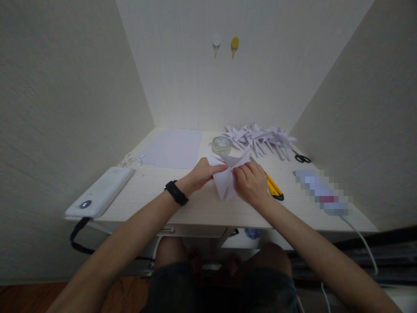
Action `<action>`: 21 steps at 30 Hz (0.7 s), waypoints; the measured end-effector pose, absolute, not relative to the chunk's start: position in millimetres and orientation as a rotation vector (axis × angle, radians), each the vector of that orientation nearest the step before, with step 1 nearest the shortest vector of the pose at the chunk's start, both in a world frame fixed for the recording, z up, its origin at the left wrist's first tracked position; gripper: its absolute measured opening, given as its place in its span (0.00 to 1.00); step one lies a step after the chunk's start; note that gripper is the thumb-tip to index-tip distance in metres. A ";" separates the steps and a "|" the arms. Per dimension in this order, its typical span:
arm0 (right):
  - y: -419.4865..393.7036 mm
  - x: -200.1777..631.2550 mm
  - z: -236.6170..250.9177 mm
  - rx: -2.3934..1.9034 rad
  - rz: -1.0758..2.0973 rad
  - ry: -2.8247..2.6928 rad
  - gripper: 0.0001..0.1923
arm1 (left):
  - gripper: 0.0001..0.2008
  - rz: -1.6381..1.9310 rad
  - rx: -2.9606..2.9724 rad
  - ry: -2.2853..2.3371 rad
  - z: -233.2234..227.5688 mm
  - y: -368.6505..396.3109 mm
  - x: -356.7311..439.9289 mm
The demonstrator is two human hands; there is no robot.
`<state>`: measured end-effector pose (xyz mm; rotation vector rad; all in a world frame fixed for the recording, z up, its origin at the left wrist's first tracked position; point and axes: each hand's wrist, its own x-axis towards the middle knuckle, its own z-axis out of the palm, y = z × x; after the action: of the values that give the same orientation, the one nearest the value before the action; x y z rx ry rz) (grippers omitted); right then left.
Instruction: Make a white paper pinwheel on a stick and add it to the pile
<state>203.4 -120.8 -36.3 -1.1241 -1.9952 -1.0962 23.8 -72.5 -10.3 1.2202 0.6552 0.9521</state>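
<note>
Both hands meet over the middle of the desk, close to its near edge, and both are pinched on the same folded white paper piece: the left hand grips its upper left flap with thumb and fingers closed, the right hand clamps its right side with the fingers curled over the fold. The paper lies directly between the two hands, touching both, its pointed lower tip aimed toward the near edge and its long axis running roughly from that tip up and away toward the back wall; neither hand is nearer than the other. A black wristband sits on the left wrist. Just beside the right hand, partly hidden by it, lies a yellow utility knife, pointing along the desk toward the right. Just behind the paper stands a roll of clear tape, and beyond it, toward the back right corner, a heap of folded paper shapes with black scissors at its right end. A flat white sheet lies toward the back left, and a white power bank rests at the near left corner
</note>
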 end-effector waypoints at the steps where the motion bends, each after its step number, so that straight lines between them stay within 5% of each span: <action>1: -120.9 203.5 -35.8 -1.123 -1.098 -1.991 0.10 | 0.18 0.954 1.223 0.657 -10.1 -72.6 23.8; 21: -120.9 202.4 -33.8 -1.164 -1.120 -1.955 0.14 | 0.18 0.953 1.334 0.616 -12.0 -70.6 24.4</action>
<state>202.4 -120.9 -33.8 -1.1639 -1.9549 -1.1203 24.4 -70.6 -12.0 1.3345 0.6157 0.9526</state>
